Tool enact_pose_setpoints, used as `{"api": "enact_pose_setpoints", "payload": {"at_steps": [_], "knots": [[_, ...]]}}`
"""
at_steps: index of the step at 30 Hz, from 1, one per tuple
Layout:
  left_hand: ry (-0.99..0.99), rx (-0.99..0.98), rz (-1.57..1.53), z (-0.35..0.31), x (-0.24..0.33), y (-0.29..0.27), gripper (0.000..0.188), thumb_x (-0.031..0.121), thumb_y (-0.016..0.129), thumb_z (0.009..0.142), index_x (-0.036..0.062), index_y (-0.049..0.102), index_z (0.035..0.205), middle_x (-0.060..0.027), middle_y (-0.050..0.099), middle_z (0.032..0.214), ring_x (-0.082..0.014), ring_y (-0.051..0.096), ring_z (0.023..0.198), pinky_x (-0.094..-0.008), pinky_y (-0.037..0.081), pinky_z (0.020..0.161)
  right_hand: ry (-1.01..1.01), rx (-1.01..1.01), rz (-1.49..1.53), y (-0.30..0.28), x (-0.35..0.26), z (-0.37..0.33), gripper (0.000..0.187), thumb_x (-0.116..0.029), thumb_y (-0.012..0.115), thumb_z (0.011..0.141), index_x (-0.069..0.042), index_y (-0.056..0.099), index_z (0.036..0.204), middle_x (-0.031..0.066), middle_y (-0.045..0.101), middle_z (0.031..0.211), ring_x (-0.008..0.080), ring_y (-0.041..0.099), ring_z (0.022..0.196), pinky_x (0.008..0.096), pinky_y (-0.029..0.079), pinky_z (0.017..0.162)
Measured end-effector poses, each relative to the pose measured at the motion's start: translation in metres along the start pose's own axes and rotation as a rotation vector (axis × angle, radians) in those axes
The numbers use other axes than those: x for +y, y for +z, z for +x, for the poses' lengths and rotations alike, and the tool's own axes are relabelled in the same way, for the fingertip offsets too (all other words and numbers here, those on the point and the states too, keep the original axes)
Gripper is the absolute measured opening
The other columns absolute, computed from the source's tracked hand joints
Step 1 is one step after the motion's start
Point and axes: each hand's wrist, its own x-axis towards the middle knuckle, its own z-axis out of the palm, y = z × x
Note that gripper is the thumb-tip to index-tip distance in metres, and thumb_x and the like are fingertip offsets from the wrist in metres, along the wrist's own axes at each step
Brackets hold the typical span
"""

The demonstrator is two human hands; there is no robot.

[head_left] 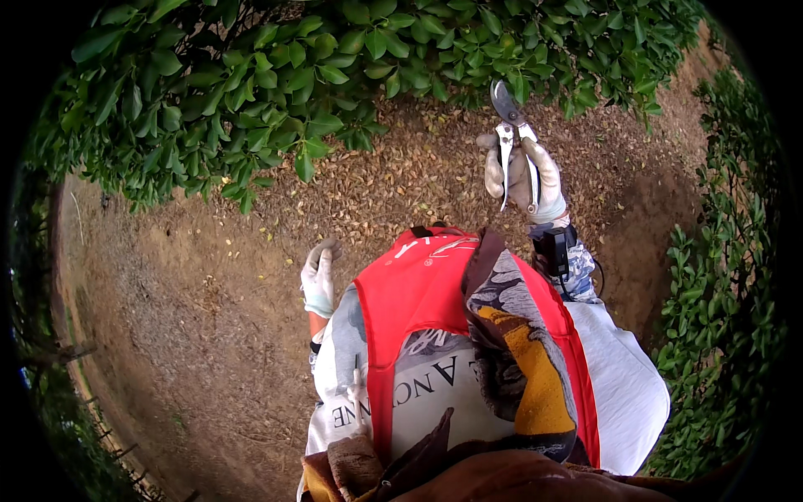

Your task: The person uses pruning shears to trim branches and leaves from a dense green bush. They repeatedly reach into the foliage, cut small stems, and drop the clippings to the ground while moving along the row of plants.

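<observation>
1. Head view: from where I stand, the right hand [520, 180], in a pale glove with a darker palm, is held out ahead of the person, holding a pair of pruning shears [506, 139].
2. Its fingers [493, 174] are part-curled around the white handles, which stand spread apart across the palm. I cannot tell whether the dark blades are fully closed.
3. The shears lie within that grasp, handle ends toward the person and blades pointing away, their tip just beside the lowest leaves of the leafy hedge [276, 75]; I cannot tell whether it touches them.
4. The left hand [318, 272], gloved as well, hangs near the person's side, well apart from the shears. Its fingers look loosely bent, not clenched, with nothing in them that I can see.
5. A black device [554, 251] is strapped at the right wrist, and a red vest [397, 293] covers part of the pale shirt [615, 368].
6. Below, dry leaves [351, 201] are strewn over brown ground [217, 360]; a second hedge [711, 326] grows to the right.
</observation>
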Motion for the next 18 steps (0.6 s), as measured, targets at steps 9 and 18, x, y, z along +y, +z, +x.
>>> {"api": "enact_pose_setpoints", "payload": {"at_steps": [9,18], "knots": [[0.019,0.019,0.024,-0.01,0.011,0.003,0.037,0.023,0.058,0.104,-0.006,0.062,0.126,-0.0178,0.068,0.122,-0.0262,0.066,0.111,-0.038,0.053,0.099,-0.08,-0.047,0.19,-0.025,0.006,0.021,0.071,-0.048,0.043,0.103,0.014,0.045,0.139,0.0123,0.063,0.088,0.0236,0.057,0.07,0.0388,0.045,0.066],[-0.003,0.046,0.013,-0.012,0.013,0.002,0.035,0.023,0.058,0.104,-0.005,0.063,0.125,-0.0164,0.069,0.119,-0.0249,0.067,0.108,-0.0377,0.053,0.098,-0.118,-0.07,0.228,-0.031,0.004,0.03,0.066,-0.045,0.041,0.106,0.013,0.049,0.136,0.0065,0.056,0.078,0.017,0.05,0.061,0.0321,0.038,0.056]]}}
